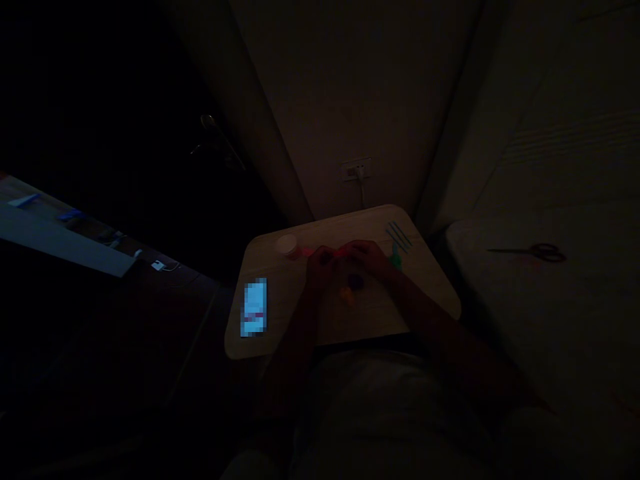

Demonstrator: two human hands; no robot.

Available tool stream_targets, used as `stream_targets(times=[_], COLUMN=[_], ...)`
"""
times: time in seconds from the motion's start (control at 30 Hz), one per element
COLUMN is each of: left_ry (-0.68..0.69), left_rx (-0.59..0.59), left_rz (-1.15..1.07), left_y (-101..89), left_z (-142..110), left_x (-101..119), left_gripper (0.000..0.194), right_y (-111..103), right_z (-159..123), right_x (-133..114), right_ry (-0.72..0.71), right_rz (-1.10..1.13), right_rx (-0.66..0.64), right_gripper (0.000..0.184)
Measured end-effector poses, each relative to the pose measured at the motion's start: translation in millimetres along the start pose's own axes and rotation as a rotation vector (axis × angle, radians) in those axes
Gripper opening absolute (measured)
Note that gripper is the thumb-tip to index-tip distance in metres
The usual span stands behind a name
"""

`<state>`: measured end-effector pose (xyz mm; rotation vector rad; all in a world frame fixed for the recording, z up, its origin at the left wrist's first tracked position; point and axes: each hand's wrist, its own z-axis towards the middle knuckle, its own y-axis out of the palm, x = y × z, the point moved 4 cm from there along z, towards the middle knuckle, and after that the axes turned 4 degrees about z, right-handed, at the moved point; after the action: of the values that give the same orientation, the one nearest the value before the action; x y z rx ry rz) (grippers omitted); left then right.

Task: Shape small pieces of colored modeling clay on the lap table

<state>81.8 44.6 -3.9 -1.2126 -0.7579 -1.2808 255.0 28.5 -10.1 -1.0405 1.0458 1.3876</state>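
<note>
The scene is very dark. At the middle of the small table (295,320), my left hand (323,267) and my right hand (369,257) are close together, fingers bent inward. Between them shows a small red-pink piece (341,252), gripped from both sides; its kind is too dark to make out. A similar pinkish thing (306,252) lies just beyond my left hand, beside a pale round tub (287,245). Nearer my body lie an orange lump (347,295) and a dark round lump (355,281). A green thing (395,259) sits right of my right hand.
Several thin sticks (399,237) lie at the table's far right corner. A lit phone (254,308) rests on the left side. Scissors (540,252) lie on a pale surface to the right. A plug sits in the wall socket (356,170) behind the table.
</note>
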Motion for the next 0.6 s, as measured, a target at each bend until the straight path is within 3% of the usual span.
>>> stream_targets(times=[0.4,0.6], left_ry=[-0.005,-0.039], left_rx=[-0.054,-0.087], left_rz=[-0.036,0.039], left_y=[8.1,10.0], left_z=[-4,-4], left_x=[12,11], left_gripper=[0.035,0.029], right_y=[-3,-5], right_z=[0,-1], right_x=[2,-1], right_ry=[0.0,-0.032], right_rz=[-0.008,-0.028], right_rx=[0.053,0.054], right_gripper=[0.025,0.021])
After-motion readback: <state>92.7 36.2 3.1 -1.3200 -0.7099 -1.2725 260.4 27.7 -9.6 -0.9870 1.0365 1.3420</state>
